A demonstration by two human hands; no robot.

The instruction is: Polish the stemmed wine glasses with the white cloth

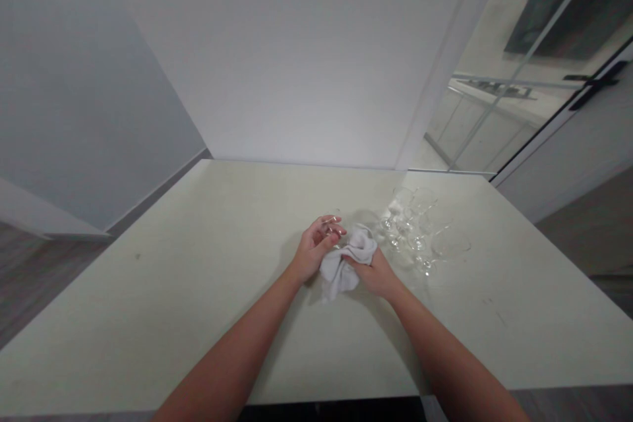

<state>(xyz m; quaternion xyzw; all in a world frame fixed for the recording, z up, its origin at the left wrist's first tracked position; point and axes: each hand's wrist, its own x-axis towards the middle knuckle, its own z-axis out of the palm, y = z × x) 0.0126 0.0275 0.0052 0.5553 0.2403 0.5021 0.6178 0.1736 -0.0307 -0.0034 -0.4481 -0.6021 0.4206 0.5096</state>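
My left hand (pixel 317 244) is closed round a clear glass (pixel 332 227), whose outline shows only faintly between the fingers. A bunched white cloth (pixel 350 257) is gripped in my right hand (pixel 376 271) and lies against the glass. One end of the cloth hangs down towards the tabletop between my wrists. Just right of my right hand, several clear glasses (pixel 413 227) are clustered on the table, some seemingly lying on their sides. Their see-through outlines overlap, so single pieces are hard to separate. The exact shape of the held glass is partly hidden by fingers and cloth.
The pale table (pixel 198 290) stretches to both sides, its far edge against a white panel (pixel 306 79). At the right back stands a glazed door (pixel 494 92) with a black handle (pixel 598 84). A dark object (pixel 331 411) sits at the table's near edge.
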